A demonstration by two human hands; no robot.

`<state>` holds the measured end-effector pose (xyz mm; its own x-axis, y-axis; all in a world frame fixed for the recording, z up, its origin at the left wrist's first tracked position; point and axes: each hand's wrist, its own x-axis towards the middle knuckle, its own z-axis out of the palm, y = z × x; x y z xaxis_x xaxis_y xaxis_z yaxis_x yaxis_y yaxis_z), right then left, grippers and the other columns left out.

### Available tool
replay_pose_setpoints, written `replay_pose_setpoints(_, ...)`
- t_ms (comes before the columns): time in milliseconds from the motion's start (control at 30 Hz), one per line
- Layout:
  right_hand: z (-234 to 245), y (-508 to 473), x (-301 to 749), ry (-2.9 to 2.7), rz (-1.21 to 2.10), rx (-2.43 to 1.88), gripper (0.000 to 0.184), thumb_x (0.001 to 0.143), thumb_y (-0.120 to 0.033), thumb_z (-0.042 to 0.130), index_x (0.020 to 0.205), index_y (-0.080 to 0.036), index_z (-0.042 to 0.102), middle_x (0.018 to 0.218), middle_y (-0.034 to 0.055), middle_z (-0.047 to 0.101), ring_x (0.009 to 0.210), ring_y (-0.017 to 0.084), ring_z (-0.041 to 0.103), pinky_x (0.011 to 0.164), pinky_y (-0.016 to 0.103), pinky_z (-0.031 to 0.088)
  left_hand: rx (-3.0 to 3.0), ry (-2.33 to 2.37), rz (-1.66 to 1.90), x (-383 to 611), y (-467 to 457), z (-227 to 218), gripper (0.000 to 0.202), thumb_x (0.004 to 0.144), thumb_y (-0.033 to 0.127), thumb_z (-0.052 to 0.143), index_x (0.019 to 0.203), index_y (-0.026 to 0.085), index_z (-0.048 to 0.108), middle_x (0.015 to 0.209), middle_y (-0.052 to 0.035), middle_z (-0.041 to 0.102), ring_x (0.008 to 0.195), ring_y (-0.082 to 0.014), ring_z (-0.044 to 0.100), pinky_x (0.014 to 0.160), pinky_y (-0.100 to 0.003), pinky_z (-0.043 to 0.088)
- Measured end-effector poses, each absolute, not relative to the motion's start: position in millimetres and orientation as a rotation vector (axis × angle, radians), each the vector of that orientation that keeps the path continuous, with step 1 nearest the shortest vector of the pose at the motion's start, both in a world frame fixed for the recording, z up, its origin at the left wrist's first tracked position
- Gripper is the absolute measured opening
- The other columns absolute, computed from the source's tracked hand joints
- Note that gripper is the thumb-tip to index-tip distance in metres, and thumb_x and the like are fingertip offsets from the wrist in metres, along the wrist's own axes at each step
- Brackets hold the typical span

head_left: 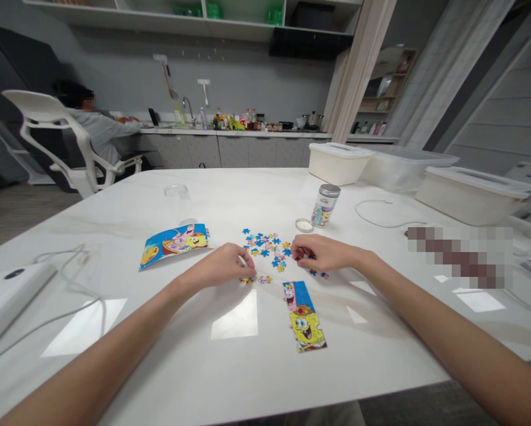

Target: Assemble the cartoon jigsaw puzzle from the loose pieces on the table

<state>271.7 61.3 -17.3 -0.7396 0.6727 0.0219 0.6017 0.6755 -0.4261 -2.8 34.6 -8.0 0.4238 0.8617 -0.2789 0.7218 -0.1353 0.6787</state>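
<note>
Loose jigsaw puzzle pieces (261, 239), blue, yellow and pink, lie spread between my two hands. My left hand (227, 263) has its fingers bent down in a pinch at a puzzle piece (246, 280), beside another puzzle piece (264, 279). At the right of the spread, my right hand (316, 251) is curled over several pieces; what its fingers hold is hidden. Nearer to me lies a joined strip of puzzle (307, 319) with a yellow cartoon sponge and a pink face. A bent picture sheet (174, 244) with the same characters stands left of my left hand.
A printed jar with a metal lid (325, 206) stands behind my right hand, by a round lid (304, 225). A clear container (179, 201) is at the back left. Storage boxes (339, 163), cables (381, 222) and a power strip (15, 296) flank the white table. A person (103, 133) sits far left.
</note>
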Motion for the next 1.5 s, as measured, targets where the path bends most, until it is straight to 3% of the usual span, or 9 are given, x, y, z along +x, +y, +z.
replay_pose_setpoints(167, -16, 61, 274, -2.722, 0.567, -1.024, 0.012, 0.076, -0.012, 0.058, 0.087, -0.017, 0.058, 0.081, 0.0030, 0.059, 0.069, 0.014, 0.052, 0.063, 0.027, 0.041, 1.516, 1.184, 0.297, -3, 28, 3, 0.028, 0.069, 0.044, 0.071, 0.075, 0.018, 0.062, 0.045, 0.0112, 0.025, 0.043, -0.0069, 0.014, 0.046, -0.027, 0.008)
replay_pose_setpoints(233, -15, 60, 274, -2.714, 0.525, -1.007, 0.011, 0.077, -0.014, 0.058, 0.088, -0.017, 0.059, 0.080, 0.0032, 0.060, 0.068, 0.014, 0.052, 0.063, 0.028, 0.041, 1.395, 1.121, 0.312, -3, 24, 7, 0.030, 0.068, 0.044, 0.073, 0.073, 0.019, 0.058, 0.046, 0.0123, 0.019, 0.044, -0.0065, 0.008, 0.047, -0.029, 0.005)
replay_pose_setpoints(333, -14, 55, 266, -2.622, 0.568, -0.923, 0.010, 0.083, -0.021, 0.056, 0.088, -0.016, 0.063, 0.078, 0.0036, 0.062, 0.066, 0.013, 0.051, 0.063, 0.027, 0.040, 1.322, 1.102, 0.298, -1, 19, 12, 0.031, 0.067, 0.043, 0.076, 0.072, 0.020, 0.056, 0.047, 0.0123, 0.019, 0.045, -0.0061, 0.007, 0.047, -0.029, 0.004)
replay_pose_setpoints(433, -15, 42, 249, -2.427, 0.900, -0.860, 0.022, 0.089, -0.032, 0.053, 0.089, -0.015, 0.067, 0.080, 0.0046, 0.066, 0.066, 0.012, 0.053, 0.058, 0.025, 0.039, 1.343, 1.108, 0.289, 1, 13, 15, 0.027, 0.070, 0.042, 0.074, 0.075, 0.019, 0.059, 0.046, 0.0121, 0.019, 0.045, -0.0066, 0.008, 0.047, -0.029, 0.004)
replay_pose_setpoints(700, -20, 17, 218, -1.995, 1.535, -0.854, 0.023, 0.079, -0.039, 0.069, 0.083, -0.016, 0.069, 0.062, -0.0009, 0.063, 0.055, 0.010, 0.057, 0.055, 0.024, 0.045, 1.378, 1.089, 0.383, 9, 5, 18, 0.021, 0.073, 0.036, 0.071, 0.076, 0.017, 0.064, 0.046, 0.0113, 0.022, 0.045, -0.0065, 0.011, 0.047, -0.028, 0.007)
replay_pose_setpoints(833, -21, 16, 216, -1.923, 1.596, -0.903, 0.022, 0.077, -0.038, 0.072, 0.080, -0.016, 0.070, 0.061, 0.0004, 0.066, 0.054, 0.009, 0.056, 0.052, 0.023, 0.043, 1.382, 1.088, 0.379, 9, 5, 14, 0.018, 0.073, 0.033, 0.071, 0.078, 0.017, 0.064, 0.047, 0.0108, 0.024, 0.045, -0.0067, 0.013, 0.046, -0.028, 0.008)
replay_pose_setpoints(1000, -20, 16, 215, -1.830, 1.591, -0.959, 0.022, 0.073, -0.037, 0.076, 0.071, -0.016, 0.069, 0.057, 0.0003, 0.066, 0.043, 0.006, 0.043, 0.043, 0.022, 0.034, 1.371, 1.094, 0.394, 8, 5, 16, 0.023, 0.073, 0.037, 0.072, 0.082, 0.018, 0.063, 0.045, 0.0121, 0.019, 0.045, -0.0071, 0.011, 0.047, -0.028, 0.006)
replay_pose_setpoints(1167, -20, 17, 216, -1.746, 1.622, -0.957, 0.026, 0.072, -0.039, 0.077, 0.066, -0.016, 0.067, 0.061, 0.0022, 0.069, 0.046, 0.006, 0.046, 0.044, 0.021, 0.035, 1.374, 1.103, 0.351, 7, 8, 14, 0.019, 0.075, 0.035, 0.070, 0.075, 0.018, 0.062, 0.045, 0.0113, 0.021, 0.044, -0.0066, 0.011, 0.046, -0.028, 0.007)
replay_pose_setpoints(1500, -25, 21, 221, -1.670, 1.745, -0.734, 0.032, 0.078, -0.045, 0.069, 0.076, -0.013, 0.070, 0.064, 0.0065, 0.072, 0.047, 0.009, 0.053, 0.043, 0.022, 0.034, 1.382, 1.112, 0.384, 8, 6, 18, 0.017, 0.071, 0.031, 0.073, 0.070, 0.017, 0.063, 0.045, 0.0106, 0.026, 0.044, -0.0059, 0.013, 0.045, -0.027, 0.008)
